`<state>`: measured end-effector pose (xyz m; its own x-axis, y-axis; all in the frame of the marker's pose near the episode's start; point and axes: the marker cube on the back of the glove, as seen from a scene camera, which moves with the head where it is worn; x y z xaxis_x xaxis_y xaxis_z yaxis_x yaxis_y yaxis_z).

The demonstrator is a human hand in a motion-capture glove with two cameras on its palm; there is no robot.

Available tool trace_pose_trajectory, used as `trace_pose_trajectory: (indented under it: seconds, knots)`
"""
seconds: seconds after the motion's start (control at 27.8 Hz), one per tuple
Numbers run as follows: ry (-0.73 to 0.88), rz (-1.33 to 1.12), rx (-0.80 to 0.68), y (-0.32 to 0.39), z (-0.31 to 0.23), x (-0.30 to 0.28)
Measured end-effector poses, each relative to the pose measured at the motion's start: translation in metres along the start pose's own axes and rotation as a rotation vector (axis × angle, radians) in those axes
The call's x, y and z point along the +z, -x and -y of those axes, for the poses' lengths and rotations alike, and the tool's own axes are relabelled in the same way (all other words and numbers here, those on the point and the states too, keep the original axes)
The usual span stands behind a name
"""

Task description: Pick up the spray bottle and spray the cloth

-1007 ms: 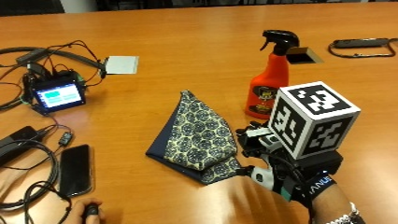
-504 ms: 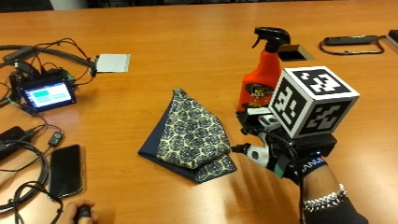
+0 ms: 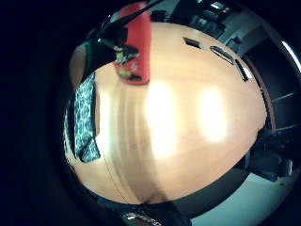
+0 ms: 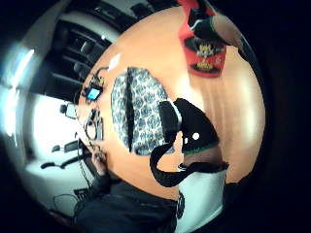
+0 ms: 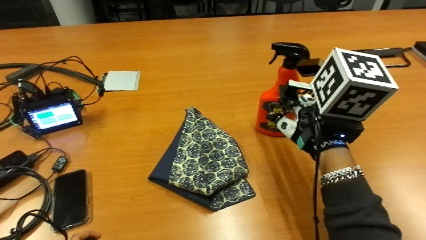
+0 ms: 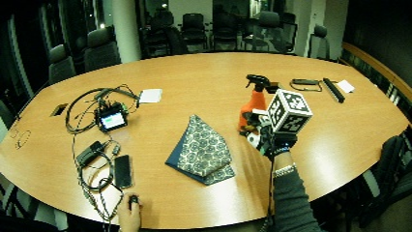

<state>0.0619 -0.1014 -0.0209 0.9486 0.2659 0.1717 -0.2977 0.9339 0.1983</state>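
— Wooden table [image 5: 200, 60] is carrying what?
— My spray bottle [image 5: 279, 95] is standing upright, nozzle pointing left, right of the folded cloth [image 5: 206, 160].
— And your right hand [image 5: 313, 132]?
— It's hovering just beside the bottle. Whether my fingers are curling, I cannot tell; only the thumb-side palm view is showing the thumb [image 4: 194, 128] apart from the bottle.

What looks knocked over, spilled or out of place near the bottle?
Nothing stands out. The bottle stands upright on the table, no wet patch shows, and the folded cloth lies flat beside it. The right hand is by the bottle.
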Motion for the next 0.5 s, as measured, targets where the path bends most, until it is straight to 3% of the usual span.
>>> trace_pose_trajectory:
  seconds: [0.32,0.5]
  knots:
    - [-0.063,0.05,0.191,-0.019,0.035,0.002]
    - [-0.226,0.089,0.285,-0.026,0.034,0.004]
